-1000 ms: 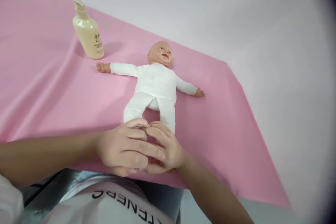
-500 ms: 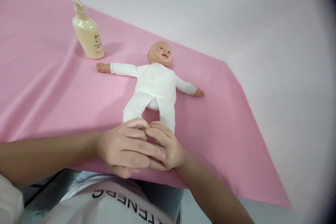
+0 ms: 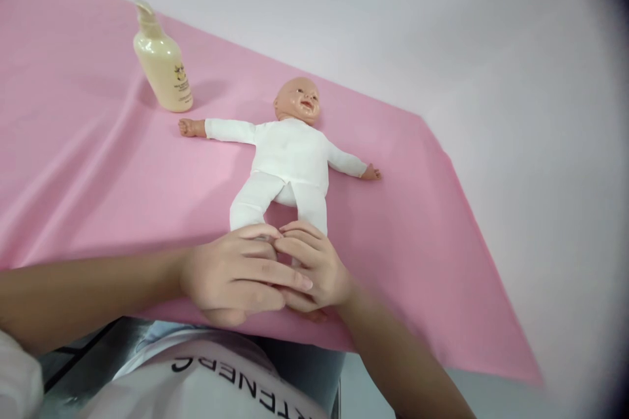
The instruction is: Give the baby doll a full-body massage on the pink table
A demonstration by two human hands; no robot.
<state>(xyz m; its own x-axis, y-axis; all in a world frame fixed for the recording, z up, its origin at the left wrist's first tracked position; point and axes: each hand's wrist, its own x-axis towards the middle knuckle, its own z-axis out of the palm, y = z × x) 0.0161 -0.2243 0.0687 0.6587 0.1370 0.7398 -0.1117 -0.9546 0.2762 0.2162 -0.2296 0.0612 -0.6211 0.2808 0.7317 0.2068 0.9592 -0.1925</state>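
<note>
- The left hand (image 3: 230, 278) and the right hand (image 3: 314, 272) sit at six o'clock on the pink cloth (image 3: 98, 177), closed together over the lower end of the baby doll (image 3: 289, 157), left fingers lying across the right.
- Both hands curl around the doll's feet; the feet themselves are hidden under the fingers, so which foot each hand grips I cannot tell.
- Compared with half a second ago, little has moved: the right hand's fingers have crept slightly toward twelve o'clock, up the doll's right-side leg, and the left hand's fingers reach a touch further over the right knuckles.
- That small shift reads as rubbing or kneading at the feet and ankles rather than lifting; the doll has not changed place.
- The doll lies on its back in a white suit, head at twelve o'clock, arms spread toward nine and three o'clock, legs pointing down to the hands.
- A cream pump bottle (image 3: 164, 69) stands upright at ten o'clock from the doll, just beyond its outstretched hand, not touched by either hand.
</note>
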